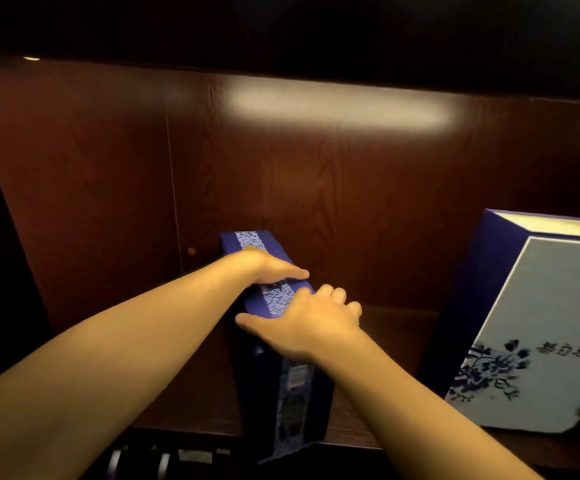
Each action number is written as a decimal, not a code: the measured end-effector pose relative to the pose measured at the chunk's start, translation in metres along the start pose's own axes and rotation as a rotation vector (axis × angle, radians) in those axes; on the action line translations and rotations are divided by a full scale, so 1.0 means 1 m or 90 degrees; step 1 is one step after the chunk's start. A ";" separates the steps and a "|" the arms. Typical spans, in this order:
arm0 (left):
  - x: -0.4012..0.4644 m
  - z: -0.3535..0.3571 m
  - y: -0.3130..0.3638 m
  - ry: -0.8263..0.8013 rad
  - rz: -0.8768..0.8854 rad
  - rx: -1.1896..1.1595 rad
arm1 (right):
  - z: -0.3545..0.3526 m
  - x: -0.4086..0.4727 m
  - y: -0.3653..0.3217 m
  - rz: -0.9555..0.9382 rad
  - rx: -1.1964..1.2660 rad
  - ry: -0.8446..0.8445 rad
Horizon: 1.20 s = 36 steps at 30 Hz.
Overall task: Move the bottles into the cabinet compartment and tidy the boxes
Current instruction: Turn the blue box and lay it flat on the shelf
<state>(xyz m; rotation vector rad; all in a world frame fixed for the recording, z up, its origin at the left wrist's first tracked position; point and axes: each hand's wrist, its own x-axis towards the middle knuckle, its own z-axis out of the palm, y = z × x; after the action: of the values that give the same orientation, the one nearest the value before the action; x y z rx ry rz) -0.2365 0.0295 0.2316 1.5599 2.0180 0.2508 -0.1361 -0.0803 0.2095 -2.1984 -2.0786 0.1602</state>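
A tall narrow blue box (281, 382) with a white patterned strip stands upright inside the dark wooden cabinet compartment (368, 202). My left hand (268, 266) lies over the far part of its top, fingers wrapped around the right edge. My right hand (311, 322) grips the near top corner, thumb on the left side and fingers on the right. A larger blue box (538, 327) with a white front and a blue flower print leans at the right of the shelf. No bottle stands in the compartment.
The compartment's back panel and left wall (74, 188) are dark red-brown wood, with a light glare near the top. Below the shelf's front edge, pale blurred objects (164, 460) show in the dark. Shelf floor (392, 327) lies bare between the two boxes.
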 end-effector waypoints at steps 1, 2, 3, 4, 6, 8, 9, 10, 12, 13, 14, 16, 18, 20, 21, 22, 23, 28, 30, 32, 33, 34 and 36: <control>0.000 0.002 0.002 0.013 -0.006 -0.001 | 0.001 -0.009 -0.003 -0.011 0.035 -0.001; 0.000 0.005 0.005 0.024 -0.002 0.009 | 0.004 -0.018 -0.005 -0.024 0.073 -0.005; 0.002 0.008 0.008 0.032 0.011 0.033 | 0.006 -0.026 -0.006 -0.040 0.107 -0.010; 0.004 0.011 0.011 0.034 0.028 0.065 | 0.010 -0.031 -0.007 -0.064 0.132 -0.016; 0.010 0.014 0.014 0.029 0.070 0.131 | 0.015 -0.037 -0.003 -0.123 0.168 -0.019; 0.015 0.014 0.016 0.017 0.118 0.173 | 0.015 -0.034 0.007 -0.178 0.203 -0.017; 0.017 0.013 0.017 0.008 0.136 0.186 | 0.013 -0.029 0.016 -0.199 0.210 -0.012; 0.018 0.012 0.016 -0.001 0.150 0.196 | 0.009 -0.023 0.025 -0.209 0.211 0.000; 0.022 0.009 0.015 -0.028 0.177 0.213 | -0.002 -0.007 0.045 -0.202 0.198 0.044; 0.023 0.008 0.014 -0.041 0.191 0.220 | -0.009 0.004 0.054 -0.195 0.176 0.071; 0.023 0.006 0.013 -0.050 0.206 0.228 | -0.015 0.015 0.063 -0.191 0.144 0.091; 0.025 0.000 0.010 -0.065 0.229 0.237 | -0.026 0.039 0.078 -0.194 0.064 0.092; 0.028 -0.006 0.005 -0.093 0.255 0.245 | -0.035 0.064 0.089 -0.214 -0.004 0.069; 0.030 -0.013 -0.001 -0.122 0.286 0.256 | -0.041 0.088 0.094 -0.244 -0.046 0.032; 0.032 -0.017 -0.004 -0.137 0.301 0.256 | -0.042 0.098 0.094 -0.257 -0.063 0.011; 0.032 -0.021 -0.008 -0.150 0.317 0.258 | -0.041 0.108 0.093 -0.269 -0.081 -0.008; 0.031 -0.025 -0.012 -0.161 0.333 0.266 | -0.041 0.117 0.090 -0.283 -0.100 -0.021; 0.022 -0.032 -0.030 -0.138 0.410 0.351 | -0.031 0.144 0.072 -0.338 -0.120 -0.102; 0.014 -0.023 -0.042 -0.047 0.399 0.363 | -0.019 0.146 0.071 -0.343 -0.084 -0.116; 0.008 -0.016 -0.057 0.046 0.345 0.351 | -0.007 0.145 0.073 -0.342 -0.058 -0.085; 0.005 -0.015 -0.065 0.075 0.309 0.344 | -0.004 0.143 0.075 -0.340 -0.053 -0.067; 0.003 -0.014 -0.072 0.093 0.277 0.340 | -0.003 0.141 0.076 -0.337 -0.052 -0.054; 0.001 -0.014 -0.081 0.107 0.253 0.336 | -0.002 0.134 0.077 -0.321 -0.049 -0.040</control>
<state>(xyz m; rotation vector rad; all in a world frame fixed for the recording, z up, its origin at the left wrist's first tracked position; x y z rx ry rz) -0.3114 0.0091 0.2044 2.3413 1.9797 -0.0095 -0.0526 0.0495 0.1993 -1.6480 -2.6300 0.1042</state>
